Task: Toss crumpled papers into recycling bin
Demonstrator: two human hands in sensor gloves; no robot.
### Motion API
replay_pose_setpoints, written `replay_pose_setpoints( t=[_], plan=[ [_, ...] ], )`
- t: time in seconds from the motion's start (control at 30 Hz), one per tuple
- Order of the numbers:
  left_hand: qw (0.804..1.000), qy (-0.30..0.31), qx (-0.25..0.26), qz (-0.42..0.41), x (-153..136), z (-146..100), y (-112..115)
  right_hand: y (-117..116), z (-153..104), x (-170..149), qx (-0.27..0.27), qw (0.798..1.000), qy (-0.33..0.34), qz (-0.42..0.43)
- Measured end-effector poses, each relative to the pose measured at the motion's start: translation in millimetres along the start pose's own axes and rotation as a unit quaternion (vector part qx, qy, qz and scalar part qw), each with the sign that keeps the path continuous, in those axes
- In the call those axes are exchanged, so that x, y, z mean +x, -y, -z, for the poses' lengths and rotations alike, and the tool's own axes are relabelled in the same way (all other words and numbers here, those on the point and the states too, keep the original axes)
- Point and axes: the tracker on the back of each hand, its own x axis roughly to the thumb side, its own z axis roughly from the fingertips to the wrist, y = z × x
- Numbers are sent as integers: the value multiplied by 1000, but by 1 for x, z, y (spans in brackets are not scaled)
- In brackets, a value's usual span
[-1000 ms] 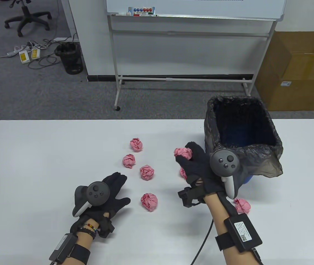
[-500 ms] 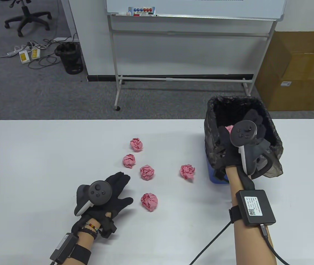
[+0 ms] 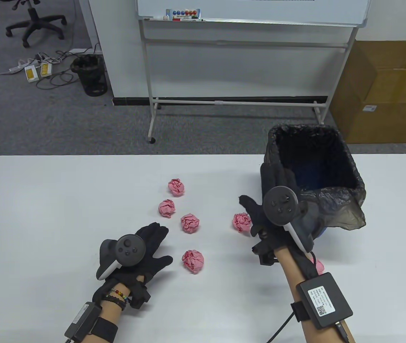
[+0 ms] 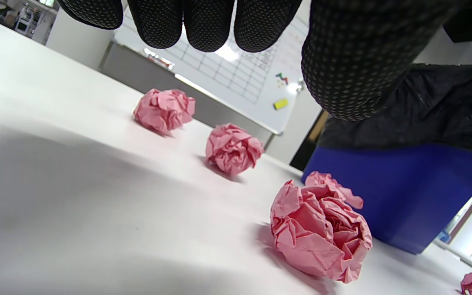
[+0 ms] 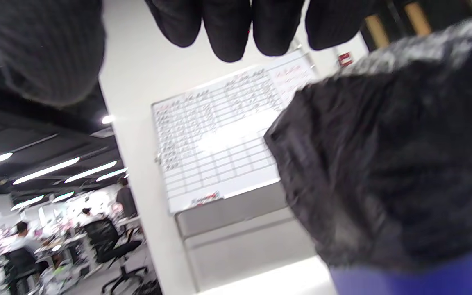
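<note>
My right hand (image 3: 272,214) is back out of the bin (image 3: 356,178), fingers spread, empty: one ball dropped in. Left hand (image 3: 142,246) rests spread on the table (image 3: 45,200). Nearest paper ball (image 3: 242,222) next.

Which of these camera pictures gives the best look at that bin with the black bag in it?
The table view: it shows the whole bin from above, open mouth and black liner included. The left wrist view catches only its blue side and some liner behind paper balls. The right wrist view shows just a blurred patch of liner and a blue corner.
</note>
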Motion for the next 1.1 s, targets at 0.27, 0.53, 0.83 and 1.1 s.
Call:
replay_pose_setpoints(
  t=[0.27,0.53,0.83,1.1],
  plan=[
    [1000,-1,-2,3,1,0,2,-58,-37,14,94,995,43,-2],
    [1000,-13,-11,8,-1,4,7,-115,-65,5,185,982,45,-22],
    [999,-30,-25,15,1,11,11,-140,-73,-9,223,971,52,-69],
    [996,-85,-21,30,-7,32,10,-138,-74,-13,237,969,50,-54]
  ],
)
